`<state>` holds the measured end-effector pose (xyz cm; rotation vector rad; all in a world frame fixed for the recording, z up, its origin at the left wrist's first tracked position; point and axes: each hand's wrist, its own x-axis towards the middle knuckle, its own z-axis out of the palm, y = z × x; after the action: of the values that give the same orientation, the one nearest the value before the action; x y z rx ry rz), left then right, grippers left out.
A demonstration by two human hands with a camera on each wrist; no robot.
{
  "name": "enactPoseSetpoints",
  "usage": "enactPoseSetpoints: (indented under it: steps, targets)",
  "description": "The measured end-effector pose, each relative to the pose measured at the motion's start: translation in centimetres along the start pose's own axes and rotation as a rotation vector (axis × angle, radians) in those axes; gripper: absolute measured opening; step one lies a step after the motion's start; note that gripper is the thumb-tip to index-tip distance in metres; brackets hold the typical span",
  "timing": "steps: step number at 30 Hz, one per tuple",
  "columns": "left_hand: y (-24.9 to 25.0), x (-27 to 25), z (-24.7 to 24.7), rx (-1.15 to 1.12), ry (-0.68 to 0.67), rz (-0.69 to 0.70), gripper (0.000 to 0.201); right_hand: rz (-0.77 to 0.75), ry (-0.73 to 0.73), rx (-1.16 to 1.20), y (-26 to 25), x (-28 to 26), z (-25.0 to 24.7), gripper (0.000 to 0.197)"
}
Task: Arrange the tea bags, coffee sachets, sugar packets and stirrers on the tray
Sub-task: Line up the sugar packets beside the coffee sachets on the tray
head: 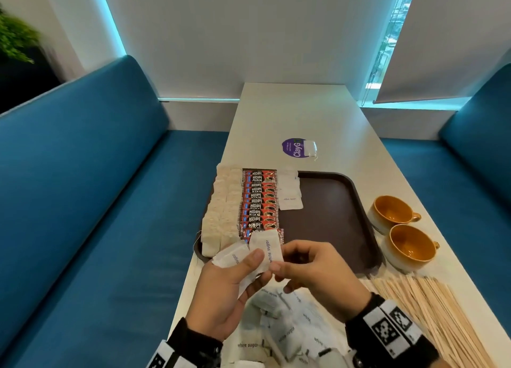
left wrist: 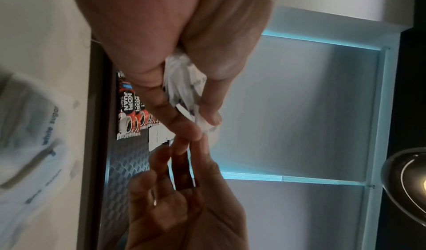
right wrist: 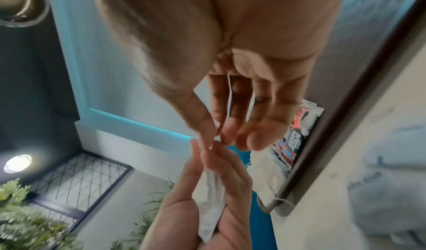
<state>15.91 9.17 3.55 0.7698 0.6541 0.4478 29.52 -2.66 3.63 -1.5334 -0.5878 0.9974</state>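
Observation:
My left hand (head: 235, 284) grips a small stack of white sugar packets (head: 249, 257) above the near edge of the brown tray (head: 331, 202). My right hand (head: 309, 268) pinches the top packet of that stack at its right edge between thumb and forefinger. The left wrist view has the packets (left wrist: 184, 90) held between thumb and fingers. On the tray lie rows of tea bags (head: 221, 210) at the left, red coffee sachets (head: 258, 202) beside them and a short row of sugar packets (head: 289, 191). Wooden stirrers (head: 428, 312) lie on the table at the right.
Loose sugar packets (head: 284, 331) lie heaped on the table under my hands. Two orange cups (head: 401, 229) stand right of the tray. One tea bag (head: 311, 148) lies on a purple sticker beyond the tray. Blue benches flank the white table (head: 318, 113).

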Motion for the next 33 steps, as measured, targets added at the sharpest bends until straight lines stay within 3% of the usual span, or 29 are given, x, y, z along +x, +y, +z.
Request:
enactPoseSetpoints:
  steps: [3,6,10,14,19,25,28,33]
  targets:
    - [-0.2,0.4,-0.2,-0.061,0.031,-0.029,0.032,-0.013,0.075,0.171,0.2,1.2,-0.5,0.009]
    - [-0.2,0.8,-0.8,-0.145,0.085,-0.088,0.023,0.007,0.209,0.305,-0.4,4.5,-2.7,0.020]
    - [-0.1,1.1,-1.3,-0.192,0.080,-0.123,0.031,0.005,0.361,0.080,-0.2,11.0,-6.5,0.023]
    - [-0.5,1.6,-1.5,-0.214,0.086,-0.139,0.034,0.135,0.384,-0.160,0.8,16.2,-9.1,0.015]
    - [-0.8,2.0,-1.9,-0.192,0.124,-0.146,0.036,0.251,0.433,-0.416,1.2,18.9,-9.2,0.015]
    - [-0.7,1.8,-1.9,-0.164,0.113,-0.132,0.040,0.300,0.439,-0.594,0.8,18.7,-8.2,0.022]
    - [-0.5,1.3,-1.6,-0.117,0.077,-0.099,0.033,0.201,0.473,-0.642,0.2,17.3,-7.8,0.026]
    - [-0.3,0.5,-1.1,-0.043,0.063,0.003,0.036,-0.046,0.244,-0.223,-1.6,9.3,-3.3,0.030]
